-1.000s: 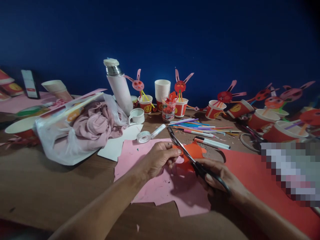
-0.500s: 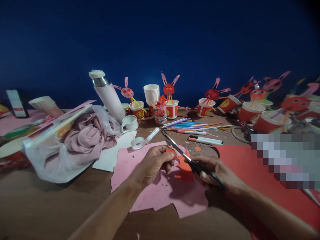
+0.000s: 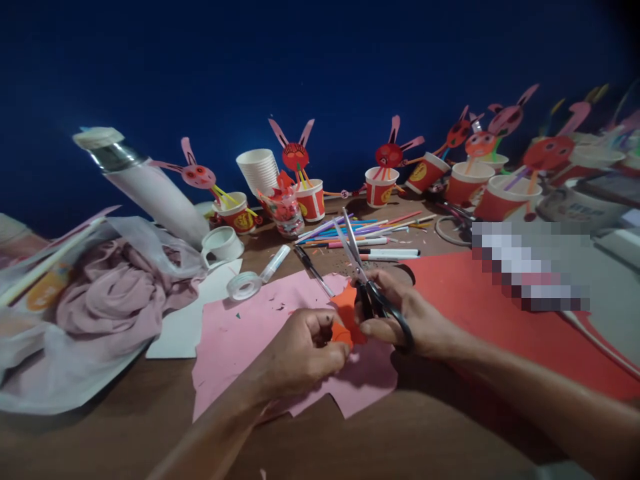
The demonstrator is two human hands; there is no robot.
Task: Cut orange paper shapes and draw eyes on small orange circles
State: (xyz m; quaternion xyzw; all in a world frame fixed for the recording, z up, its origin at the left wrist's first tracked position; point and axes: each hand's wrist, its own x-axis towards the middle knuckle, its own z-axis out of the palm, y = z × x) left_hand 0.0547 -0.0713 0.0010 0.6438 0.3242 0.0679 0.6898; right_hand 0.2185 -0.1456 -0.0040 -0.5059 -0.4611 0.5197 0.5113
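Note:
My left hand (image 3: 313,350) pinches a small piece of orange paper (image 3: 341,335) between thumb and fingers. In my right hand (image 3: 400,313) are black-handled scissors (image 3: 361,273), their blades parted and pointing up and away, apart from the piece in my left hand. Another orange sheet (image 3: 346,303) lies just behind my hands, partly covered by them. Beneath both hands spreads ragged-edged pink paper (image 3: 235,353), with a few dark scraps on it. A pen (image 3: 314,270) rests across its far edge.
Red paper (image 3: 490,320) lies at the right. A tape roll (image 3: 244,285), a white mug (image 3: 223,245) and colored sticks (image 3: 345,232) lie beyond. Paper cups with rabbit faces (image 3: 383,187) line the wall. A thermos (image 3: 150,187) and a plastic bag with cloth (image 3: 120,287) stand left.
The view has shifted right. The scissors have swung from pointing left toward the orange piece to pointing upward, and their blades have opened wider. My left hand still holds orange paper.

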